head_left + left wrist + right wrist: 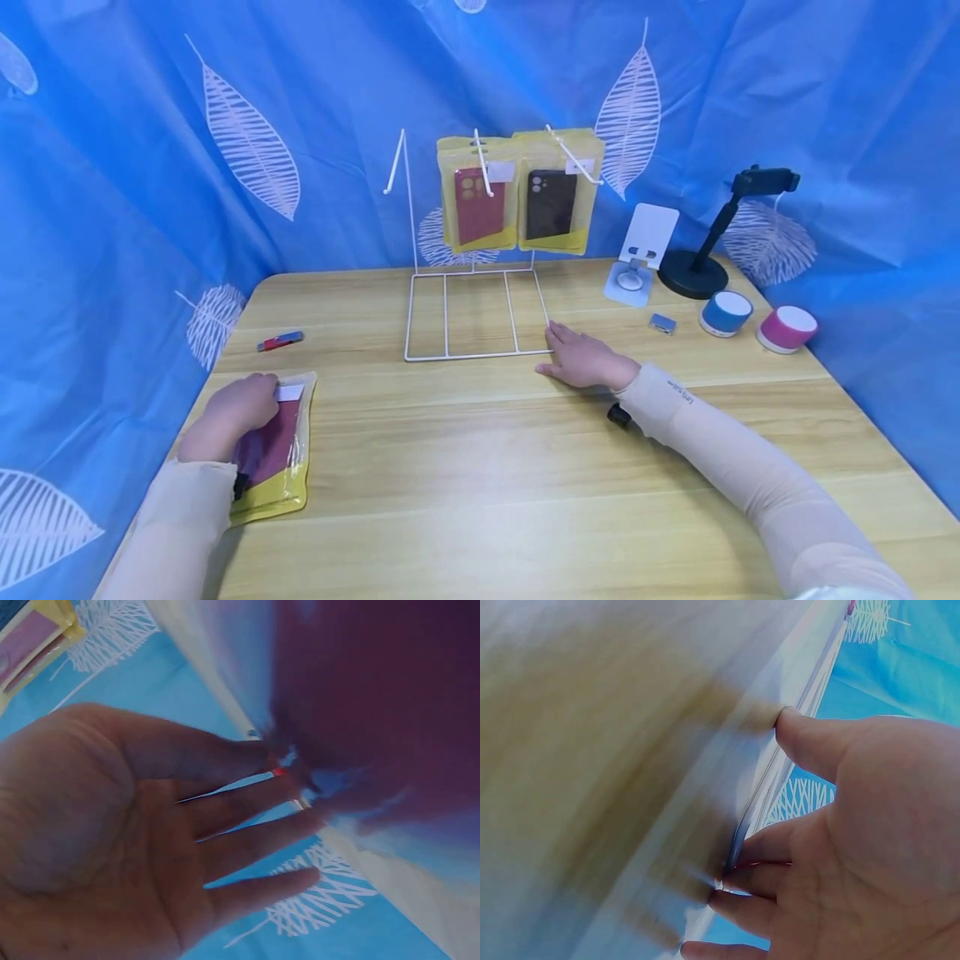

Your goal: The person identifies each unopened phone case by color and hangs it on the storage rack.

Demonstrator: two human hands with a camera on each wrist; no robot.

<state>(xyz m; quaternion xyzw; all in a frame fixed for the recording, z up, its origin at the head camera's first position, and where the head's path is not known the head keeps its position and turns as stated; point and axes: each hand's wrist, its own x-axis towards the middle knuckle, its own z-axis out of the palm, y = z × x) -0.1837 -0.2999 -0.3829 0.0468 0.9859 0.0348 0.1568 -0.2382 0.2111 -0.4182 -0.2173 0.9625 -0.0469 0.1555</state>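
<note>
My left hand (242, 407) is over a dark red phone case in a clear and yellow pouch (294, 483) at the table's left side. Thumb and forefinger pinch the pouch near its white label, and the other fingers reach out beside them in the left wrist view. My right hand (583, 358) rests at the front right corner of a white wire display rack (480, 357). Its fingertips touch down by the base wire, thumb spread apart. On the rack's hooks hang pouches with a red phone case (480, 208) and a black phone case (551, 208).
A red USB stick (281, 341) lies beyond the left hand. To the right stand a white phone stand (648, 237), a black phone holder (693, 273), a blue speaker (726, 314) and a pink speaker (787, 330). A small grey-blue piece (662, 323) lies near them. Blue leaf-print cloth surrounds the table.
</note>
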